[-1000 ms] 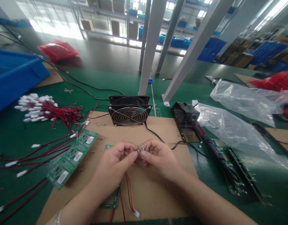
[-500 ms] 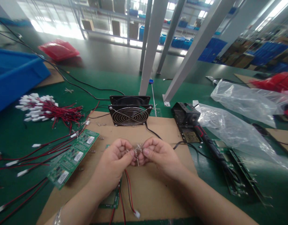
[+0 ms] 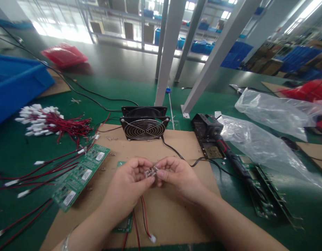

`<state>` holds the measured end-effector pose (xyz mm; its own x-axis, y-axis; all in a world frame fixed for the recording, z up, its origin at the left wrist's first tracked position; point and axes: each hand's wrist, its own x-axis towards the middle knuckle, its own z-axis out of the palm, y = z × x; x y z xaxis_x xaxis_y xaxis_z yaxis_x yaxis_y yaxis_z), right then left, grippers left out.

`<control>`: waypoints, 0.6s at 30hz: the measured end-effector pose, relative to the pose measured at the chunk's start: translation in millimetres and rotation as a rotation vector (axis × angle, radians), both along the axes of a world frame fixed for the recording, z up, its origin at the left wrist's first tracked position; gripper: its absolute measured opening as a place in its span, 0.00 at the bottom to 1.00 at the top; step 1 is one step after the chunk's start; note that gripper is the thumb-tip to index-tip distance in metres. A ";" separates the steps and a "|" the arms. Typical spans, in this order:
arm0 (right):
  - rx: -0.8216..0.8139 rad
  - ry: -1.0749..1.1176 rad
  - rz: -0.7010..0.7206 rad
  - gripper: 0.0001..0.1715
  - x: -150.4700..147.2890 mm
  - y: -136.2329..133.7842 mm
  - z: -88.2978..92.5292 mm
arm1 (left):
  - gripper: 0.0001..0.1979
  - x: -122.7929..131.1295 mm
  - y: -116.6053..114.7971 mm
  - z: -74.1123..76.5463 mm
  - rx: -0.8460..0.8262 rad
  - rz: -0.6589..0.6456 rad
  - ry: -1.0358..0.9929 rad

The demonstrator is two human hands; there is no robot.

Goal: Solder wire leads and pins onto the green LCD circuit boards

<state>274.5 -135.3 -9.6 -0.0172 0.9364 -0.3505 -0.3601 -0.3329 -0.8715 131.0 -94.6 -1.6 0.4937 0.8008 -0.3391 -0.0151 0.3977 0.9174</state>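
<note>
Between my two hands is a small tangle of metal coil springs. My left hand is closed, its thumb and fingers pinching the springs from the left. My right hand is closed on the same clump from the right, thumb pressed against it. Under my left hand and forearm lies a green circuit board, mostly hidden, with red and black wires running toward me. Another green board with white labels lies at the left, a few springs beside its edge.
A cardboard sheet covers the table's middle. A black fan stands behind my hands. To the right are a soldering iron in its stand, more boards and plastic bags. Wire bundles and a blue bin occupy the left.
My hands have drawn closer together around the springs. The clump looks more compact and lies lower, over my fingers.
</note>
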 end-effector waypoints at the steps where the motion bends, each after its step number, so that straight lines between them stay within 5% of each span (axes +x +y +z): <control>1: 0.005 -0.006 -0.005 0.20 0.4 0.3 0.7 | 0.10 -0.4 0.5 0.1 -0.018 -0.024 -0.030; 7: 0.042 -0.056 -0.032 0.19 1.7 0.5 3.1 | 0.06 -2.1 4.9 1.3 0.009 -0.033 0.027; 14: 0.063 -0.093 -0.041 0.20 5.0 1.9 1.0 | 0.06 -5.0 5.9 4.1 0.290 -0.025 0.245; 18: 0.063 -0.140 -0.039 0.19 6.1 2.0 1.3 | 0.04 -6.5 7.0 1.8 0.192 0.006 0.158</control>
<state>280.7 -133.4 -8.3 0.0643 0.9557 -0.2874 -0.2453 -0.2640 -0.9328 124.6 -87.6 0.2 0.4415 0.8609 -0.2529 0.1322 0.2163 0.9673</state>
